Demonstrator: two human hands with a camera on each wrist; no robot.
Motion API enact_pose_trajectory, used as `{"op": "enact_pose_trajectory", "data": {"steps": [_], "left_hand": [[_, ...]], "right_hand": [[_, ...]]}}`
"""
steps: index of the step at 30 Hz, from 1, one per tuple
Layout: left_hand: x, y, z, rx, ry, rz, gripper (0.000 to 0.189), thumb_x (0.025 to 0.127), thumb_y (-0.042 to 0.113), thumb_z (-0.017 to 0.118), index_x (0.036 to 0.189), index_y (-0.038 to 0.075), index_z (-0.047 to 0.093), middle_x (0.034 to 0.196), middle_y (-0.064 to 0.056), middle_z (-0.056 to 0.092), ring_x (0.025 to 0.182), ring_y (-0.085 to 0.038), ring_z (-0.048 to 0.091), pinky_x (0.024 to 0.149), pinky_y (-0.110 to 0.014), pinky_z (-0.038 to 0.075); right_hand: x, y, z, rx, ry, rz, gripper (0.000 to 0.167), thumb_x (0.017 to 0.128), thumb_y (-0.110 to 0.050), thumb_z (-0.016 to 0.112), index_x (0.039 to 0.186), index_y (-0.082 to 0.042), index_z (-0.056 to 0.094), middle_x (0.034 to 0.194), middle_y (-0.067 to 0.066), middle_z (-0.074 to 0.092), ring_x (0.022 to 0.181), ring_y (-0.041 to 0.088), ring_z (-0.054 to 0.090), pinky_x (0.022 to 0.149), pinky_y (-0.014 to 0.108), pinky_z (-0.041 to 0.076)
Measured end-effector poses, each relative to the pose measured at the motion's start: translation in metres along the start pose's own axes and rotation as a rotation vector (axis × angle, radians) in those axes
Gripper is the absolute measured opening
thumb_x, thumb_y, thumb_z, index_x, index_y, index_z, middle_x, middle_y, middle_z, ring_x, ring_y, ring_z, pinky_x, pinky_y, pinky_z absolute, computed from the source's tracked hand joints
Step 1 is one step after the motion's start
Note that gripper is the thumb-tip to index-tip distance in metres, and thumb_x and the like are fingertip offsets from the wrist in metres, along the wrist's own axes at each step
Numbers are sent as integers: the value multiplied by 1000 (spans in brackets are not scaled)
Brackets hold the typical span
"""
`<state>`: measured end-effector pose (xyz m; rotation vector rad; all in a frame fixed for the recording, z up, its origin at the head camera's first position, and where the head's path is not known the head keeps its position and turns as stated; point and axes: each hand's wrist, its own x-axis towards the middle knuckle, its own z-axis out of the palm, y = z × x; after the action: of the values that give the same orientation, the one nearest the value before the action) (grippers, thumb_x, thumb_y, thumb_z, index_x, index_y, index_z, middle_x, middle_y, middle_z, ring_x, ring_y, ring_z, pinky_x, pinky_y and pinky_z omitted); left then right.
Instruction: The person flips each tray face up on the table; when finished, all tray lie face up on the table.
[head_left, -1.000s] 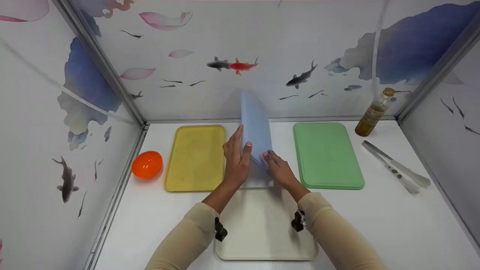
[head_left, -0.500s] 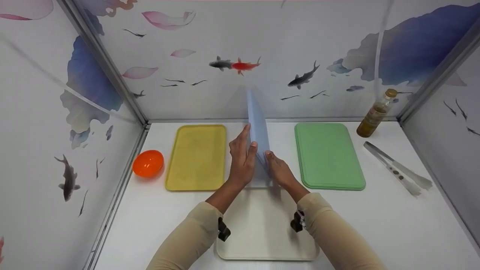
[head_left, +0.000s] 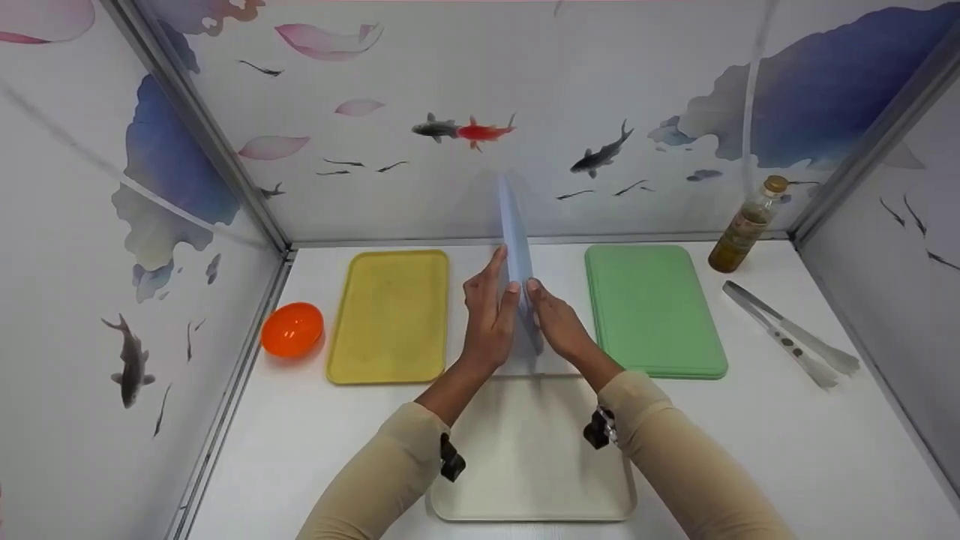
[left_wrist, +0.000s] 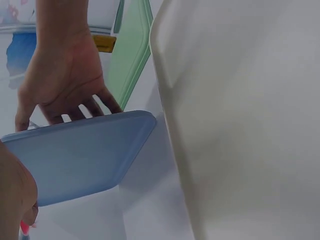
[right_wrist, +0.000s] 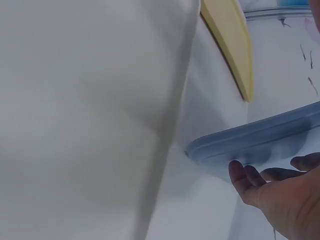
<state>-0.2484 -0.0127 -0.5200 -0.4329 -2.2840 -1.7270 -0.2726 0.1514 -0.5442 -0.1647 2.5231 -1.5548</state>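
A light blue tray [head_left: 516, 225] stands on its long edge, upright and nearly edge-on in the head view, between my two hands. My left hand [head_left: 489, 322] presses against its left face, fingers long and pointing away from me, thumb near the top edge. On the opposite face my right hand [head_left: 561, 326] touches it with extended fingers. In the left wrist view the blue tray [left_wrist: 85, 155] shows its broad face, the right hand [left_wrist: 70, 80] reaching it from the other side. The right wrist view shows the fingertips close against the blue tray [right_wrist: 260, 140].
A cream tray [head_left: 532, 517] lies nearest me. A yellow tray [head_left: 390, 315] and orange bowl [head_left: 292, 330] lie left, a green tray [head_left: 656, 311] right. Beyond it are metal tongs [head_left: 791, 334] and an oil bottle [head_left: 742, 234]. Printed walls enclose the back and sides.
The blue tray has turned from showing its right face to nearly edge-on and upright. My left hand has shifted right, and the right hand has slid forward along the tray.
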Motion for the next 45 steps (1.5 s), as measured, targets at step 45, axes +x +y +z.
{"op": "enact_pose_trajectory", "data": {"steps": [45], "left_hand": [[8,-36,28,28,-235,-371,54,118,45,40,165,22,53,175,-16,42,163,-46,32,131,-67,28]], "right_hand": [[7,-44,-28,-153,184,-269,71,113,-43,63,175,-21,36,162,27,53,133,48,68,100,65,61]]}}
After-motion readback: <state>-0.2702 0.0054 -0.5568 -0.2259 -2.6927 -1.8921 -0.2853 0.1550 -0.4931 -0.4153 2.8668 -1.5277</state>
